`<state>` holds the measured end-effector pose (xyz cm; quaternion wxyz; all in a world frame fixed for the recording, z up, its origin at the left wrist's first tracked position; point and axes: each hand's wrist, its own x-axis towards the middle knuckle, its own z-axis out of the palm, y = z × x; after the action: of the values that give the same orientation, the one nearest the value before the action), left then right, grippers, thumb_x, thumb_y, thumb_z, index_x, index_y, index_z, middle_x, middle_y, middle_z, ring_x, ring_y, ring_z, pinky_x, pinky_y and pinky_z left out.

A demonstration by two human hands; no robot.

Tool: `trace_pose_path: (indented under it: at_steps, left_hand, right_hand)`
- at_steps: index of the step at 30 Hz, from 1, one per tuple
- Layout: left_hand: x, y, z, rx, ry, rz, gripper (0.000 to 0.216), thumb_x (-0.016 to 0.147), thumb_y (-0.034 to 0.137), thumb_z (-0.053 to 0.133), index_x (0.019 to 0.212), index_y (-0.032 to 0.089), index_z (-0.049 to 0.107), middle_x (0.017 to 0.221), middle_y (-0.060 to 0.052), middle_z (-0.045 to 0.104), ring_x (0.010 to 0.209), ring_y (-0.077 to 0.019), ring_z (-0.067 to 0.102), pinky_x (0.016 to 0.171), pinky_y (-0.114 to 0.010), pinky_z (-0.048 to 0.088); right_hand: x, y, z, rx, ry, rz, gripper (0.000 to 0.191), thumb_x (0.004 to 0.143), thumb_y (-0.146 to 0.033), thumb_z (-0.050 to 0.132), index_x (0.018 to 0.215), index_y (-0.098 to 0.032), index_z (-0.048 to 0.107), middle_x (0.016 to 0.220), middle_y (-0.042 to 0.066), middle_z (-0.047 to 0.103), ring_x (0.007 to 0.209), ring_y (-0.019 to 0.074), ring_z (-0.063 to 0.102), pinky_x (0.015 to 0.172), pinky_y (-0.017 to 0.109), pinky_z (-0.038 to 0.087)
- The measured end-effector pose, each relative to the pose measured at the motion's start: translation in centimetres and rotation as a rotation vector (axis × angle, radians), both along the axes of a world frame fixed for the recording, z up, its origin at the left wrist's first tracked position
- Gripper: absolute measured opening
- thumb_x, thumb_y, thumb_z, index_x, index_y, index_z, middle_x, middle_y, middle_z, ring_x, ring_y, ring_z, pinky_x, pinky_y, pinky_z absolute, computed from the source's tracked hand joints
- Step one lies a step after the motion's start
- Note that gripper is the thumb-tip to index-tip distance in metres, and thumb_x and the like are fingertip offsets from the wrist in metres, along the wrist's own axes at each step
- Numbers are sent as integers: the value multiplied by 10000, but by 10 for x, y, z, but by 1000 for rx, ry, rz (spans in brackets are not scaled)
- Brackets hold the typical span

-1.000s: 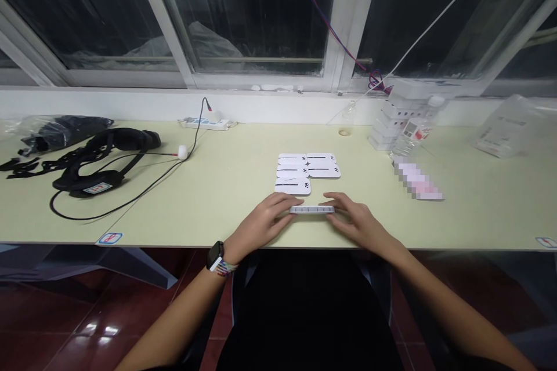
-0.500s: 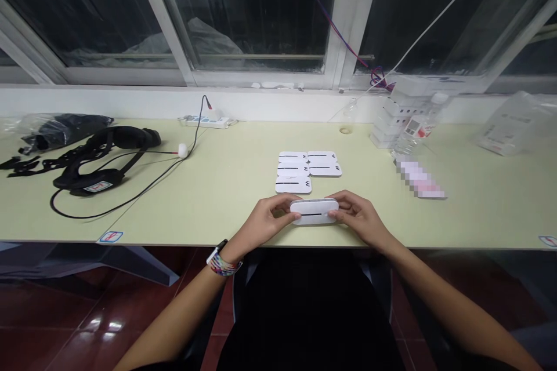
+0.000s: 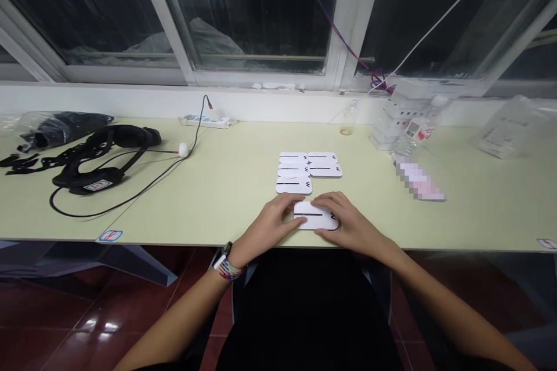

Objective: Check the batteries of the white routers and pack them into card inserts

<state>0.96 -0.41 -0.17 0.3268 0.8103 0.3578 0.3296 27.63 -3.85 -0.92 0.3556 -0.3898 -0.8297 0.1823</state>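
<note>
A flat white device [image 3: 315, 217] with a black slot line lies face up near the table's front edge. Both hands grip it. My left hand [image 3: 270, 221] curls over its left end, and my right hand [image 3: 343, 221] covers its top and right end. Just beyond it, several identical white devices [image 3: 307, 171] lie flat in two columns on the pale green table [image 3: 226, 179].
A black headset [image 3: 102, 156] with a looping cable lies at the left, a power strip [image 3: 206, 122] by the wall. Stacked white boxes and a plastic bottle [image 3: 402, 122] stand at the right, with a clear bag [image 3: 509, 124] further right.
The white device stood on edge between my hands, then tilted toward me, and now lies flat on the table with its slot side up. My hands have settled onto it.
</note>
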Motion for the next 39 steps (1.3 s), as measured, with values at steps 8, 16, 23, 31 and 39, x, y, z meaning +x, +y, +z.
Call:
trace_pose_path:
  at_steps: [8,16,23,31,39]
  left_hand:
    - [0,-3,3,245,186,36,367,1129,246,552,1483,289,640,1475,-96,632,1439,-322,532,1245,-554,457]
    - [0,0,-12,367,347,60,583,1044,46,463,1569,266,592,1705,-114,494,1599,-414,361,1278,-670,385]
    - [0,0,-12,385,379,58,542,1040,38,449,1517,236,614,1696,-136,481,1582,-416,365,1261,-675,411]
    - [0,-1,-9,401,402,39,515,1038,28,447,1502,198,592,1680,-148,472,1574,-401,363,1285,-659,412]
    - [2,-2,-9,415,414,44,509,1044,18,429,1497,185,589,1684,-160,471,1570,-398,362,1269,-672,438]
  right_hand:
    - [7,7,15,10,-146,-8,423,952,-233,755,1366,-297,698,1452,145,658,1384,355,627,1161,586,558]
    - [38,85,48,-133,-105,102,358,837,-309,874,1189,-283,811,1271,64,775,1213,291,716,1104,461,542]
    - [58,208,45,-223,-153,-161,331,807,-261,822,1131,-191,827,1229,98,788,1126,277,709,1045,424,535]
    - [55,261,27,-264,-98,-196,339,844,-238,737,1161,-166,832,1339,126,796,1265,297,709,1110,442,547]
    - [55,245,6,-134,-101,-346,569,964,-249,510,1500,-205,697,1731,110,521,1620,329,454,1360,553,316]
